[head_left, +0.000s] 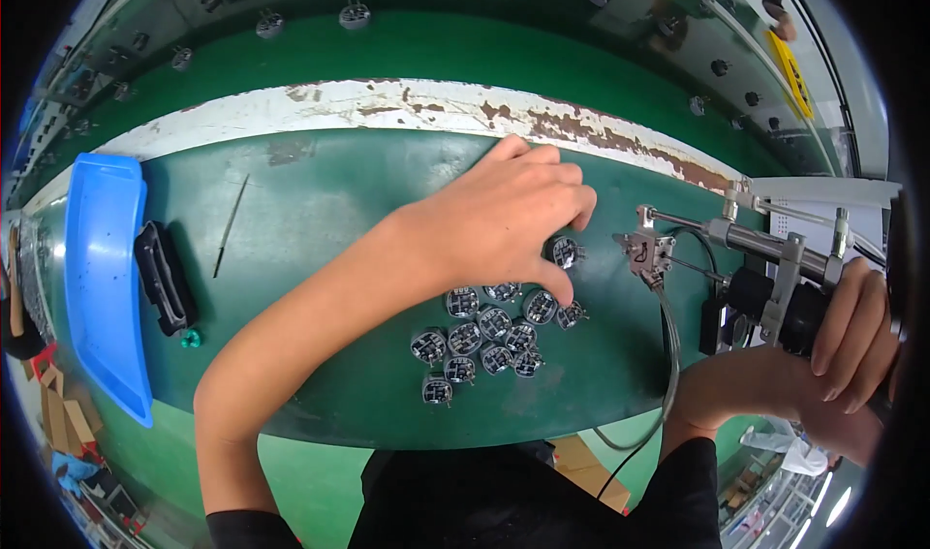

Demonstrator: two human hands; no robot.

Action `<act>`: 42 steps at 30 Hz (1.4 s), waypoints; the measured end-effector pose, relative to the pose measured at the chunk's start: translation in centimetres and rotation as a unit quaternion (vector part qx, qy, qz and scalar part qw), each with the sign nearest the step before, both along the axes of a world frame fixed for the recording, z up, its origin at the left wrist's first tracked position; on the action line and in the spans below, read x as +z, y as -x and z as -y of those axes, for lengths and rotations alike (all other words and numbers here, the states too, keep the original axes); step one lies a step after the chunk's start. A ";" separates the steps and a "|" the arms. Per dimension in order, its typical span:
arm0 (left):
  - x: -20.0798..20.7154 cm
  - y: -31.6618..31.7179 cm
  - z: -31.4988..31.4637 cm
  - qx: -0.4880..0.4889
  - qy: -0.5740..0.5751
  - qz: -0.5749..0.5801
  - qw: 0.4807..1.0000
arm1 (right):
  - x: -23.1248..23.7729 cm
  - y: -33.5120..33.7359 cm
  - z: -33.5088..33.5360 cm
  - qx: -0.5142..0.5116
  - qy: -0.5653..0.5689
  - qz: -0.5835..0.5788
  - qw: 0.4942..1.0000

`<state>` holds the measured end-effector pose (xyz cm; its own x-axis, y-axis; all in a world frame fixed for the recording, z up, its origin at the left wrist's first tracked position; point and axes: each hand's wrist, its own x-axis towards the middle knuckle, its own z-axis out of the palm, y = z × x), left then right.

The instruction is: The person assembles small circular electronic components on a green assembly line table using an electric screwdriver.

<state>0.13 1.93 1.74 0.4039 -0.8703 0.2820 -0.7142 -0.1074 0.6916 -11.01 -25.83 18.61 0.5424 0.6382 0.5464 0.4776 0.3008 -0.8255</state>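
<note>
My left hand (513, 215) reaches across the green worktable, palm down, with thumb and fingers spread apart. Between the thumb and the bent fingers sits one small round electronic part (562, 251) with a metal rim, dark face and short pins. Just below the thumb lies a loose cluster of several like parts (494, 322). At the far right, my right hand (857, 336) has its fingers curled beside the black cylinder (804, 318) of a metal clamp fixture (765, 244). What those fingers close on is hidden near the picture's dark rim.
A blue tray (87, 287) stands at the left, beside a black holder (167, 278) and a thin rod (231, 227). The worn white ledge (387, 105) borders the back; more round parts (355, 14) rest beyond it. A grey cable (671, 355) hangs from the fixture.
</note>
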 end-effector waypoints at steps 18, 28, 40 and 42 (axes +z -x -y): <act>-1.9 -11.3 -5.2 0.458 -0.035 0.171 0.872 | -1.2 0.2 -6.7 -0.323 -0.135 0.026 0.936; -0.3 -10.5 -2.2 0.462 -0.079 0.142 0.872 | -1.1 0.1 -5.3 -0.287 -0.116 0.010 0.951; -0.3 -10.8 -0.6 0.416 -0.029 0.102 0.903 | -1.1 0.3 -6.3 -0.289 -0.103 0.008 0.952; 0.5 -8.0 0.2 0.204 0.054 0.065 0.975 | -1.3 -0.1 -6.4 -0.298 -0.095 0.004 0.950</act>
